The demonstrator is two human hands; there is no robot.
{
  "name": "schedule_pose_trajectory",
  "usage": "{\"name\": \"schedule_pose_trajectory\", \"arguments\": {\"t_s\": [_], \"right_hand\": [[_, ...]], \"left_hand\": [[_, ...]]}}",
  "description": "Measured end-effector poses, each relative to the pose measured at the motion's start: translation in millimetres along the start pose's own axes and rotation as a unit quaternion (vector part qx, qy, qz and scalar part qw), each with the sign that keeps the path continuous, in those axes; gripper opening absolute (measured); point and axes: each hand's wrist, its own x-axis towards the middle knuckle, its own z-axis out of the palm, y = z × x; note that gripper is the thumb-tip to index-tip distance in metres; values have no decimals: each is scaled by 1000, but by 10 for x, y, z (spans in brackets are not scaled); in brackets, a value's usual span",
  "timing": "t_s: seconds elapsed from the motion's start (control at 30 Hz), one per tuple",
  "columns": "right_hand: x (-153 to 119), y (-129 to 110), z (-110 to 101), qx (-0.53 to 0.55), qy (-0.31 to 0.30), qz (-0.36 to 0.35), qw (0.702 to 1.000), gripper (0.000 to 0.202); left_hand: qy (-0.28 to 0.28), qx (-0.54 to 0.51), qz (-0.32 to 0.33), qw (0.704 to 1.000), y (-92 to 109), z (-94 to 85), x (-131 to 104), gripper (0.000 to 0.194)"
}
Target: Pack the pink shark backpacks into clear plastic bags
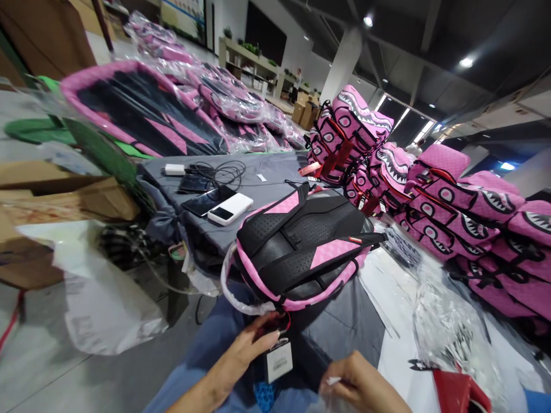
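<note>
A pink and black backpack [297, 246] lies straps up on the grey-covered table in front of me, with a clear plastic-wrapped handle loop curving off its near left side. At the near edge of the backpack, my left hand [252, 347] is closed in a pinch on the red cord [287, 322] of a hang tag. Below the fingers hangs the tag [279, 362], with a white barcode label facing up. To the right, apart from the backpack, my right hand [359, 378] is closed on a small piece of clear plastic [333, 381]; its fingertips are partly hidden.
A white power bank [230, 209], phones and black cables [226, 172] lie on the table's left part. Pink shark-mouth backpacks [430, 212] are piled at right. Plastic bags [451, 332] and a red tool [458, 390] lie at near right. Wrapped backpacks [146, 109] fill the back left.
</note>
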Motion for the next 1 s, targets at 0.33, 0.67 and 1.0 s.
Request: {"name": "schedule_pose_trajectory", "arguments": {"t_s": [0.33, 0.67, 1.0], "right_hand": [[117, -83, -114, -127, 205, 22, 970, 34], [1016, -270, 411, 209, 204, 8, 956, 63], [950, -323, 368, 144, 216, -24, 965, 62]], "left_hand": [[-34, -64, -44, 996, 11, 63, -263, 56], [-91, 106, 18, 990, -111, 360, -327, 56], [-9, 247, 72, 966, -471, 257, -209, 30]]}}
